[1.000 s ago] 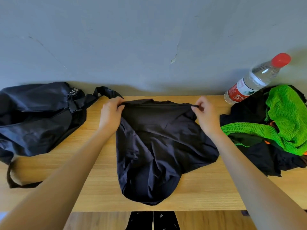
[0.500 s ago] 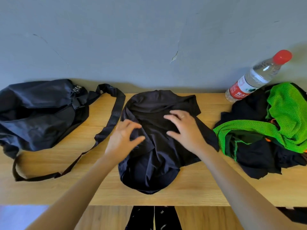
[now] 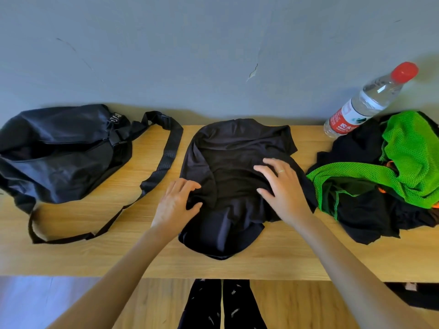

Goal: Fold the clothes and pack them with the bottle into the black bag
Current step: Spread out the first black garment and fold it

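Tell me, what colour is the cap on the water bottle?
Red: the cap on the clear bottle, seen in the head view.

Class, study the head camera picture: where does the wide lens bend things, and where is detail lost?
Head view: the clear plastic bottle with red cap leans outward at the right edge, lens distortion; folds in the black garment and black bag sink into darkness; lighting is soft.
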Motion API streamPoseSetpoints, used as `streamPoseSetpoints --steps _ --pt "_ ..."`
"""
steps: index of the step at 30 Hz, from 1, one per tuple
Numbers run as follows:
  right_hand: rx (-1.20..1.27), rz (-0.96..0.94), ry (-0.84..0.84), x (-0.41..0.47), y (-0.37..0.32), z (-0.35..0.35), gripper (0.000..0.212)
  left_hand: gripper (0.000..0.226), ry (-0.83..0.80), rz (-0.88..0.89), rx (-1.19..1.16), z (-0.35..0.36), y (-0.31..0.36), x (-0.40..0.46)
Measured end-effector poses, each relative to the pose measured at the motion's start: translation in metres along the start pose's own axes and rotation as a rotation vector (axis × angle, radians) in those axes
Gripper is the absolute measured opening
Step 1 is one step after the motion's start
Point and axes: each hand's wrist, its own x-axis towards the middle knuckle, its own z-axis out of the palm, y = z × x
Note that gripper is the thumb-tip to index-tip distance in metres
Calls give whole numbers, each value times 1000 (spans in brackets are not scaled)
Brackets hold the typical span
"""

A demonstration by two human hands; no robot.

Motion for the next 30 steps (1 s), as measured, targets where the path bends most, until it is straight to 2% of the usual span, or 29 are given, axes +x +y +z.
streamPoseSetpoints --steps 2,4,9,17,19,23,26,30 --pt "46 -18 39 -23 -13 2 38 48 -59 41 49 3 6 -4" --pt "63 15 8 -49 -21 10 28 53 -103 80 98 7 12 -6" --pt "70 195 -9 -102 -24 40 20 56 -117 108 188 19 20 -2" --pt "54 330 53 -100 -35 49 45 42 -174 98 172 25 25 0" --pt "62 362 70 -97 -36 50 42 39 -208 85 161 24 26 0" --pt "83 378 98 -92 -39 50 19 22 -204 66 78 16 26 -2" --pt "253 419 100 -93 -39 44 20 12 -187 28 -10 2 26 -7" --pt "681 566 139 -91 -42 19 21 13 -149 -65 -96 -20 27 -10"
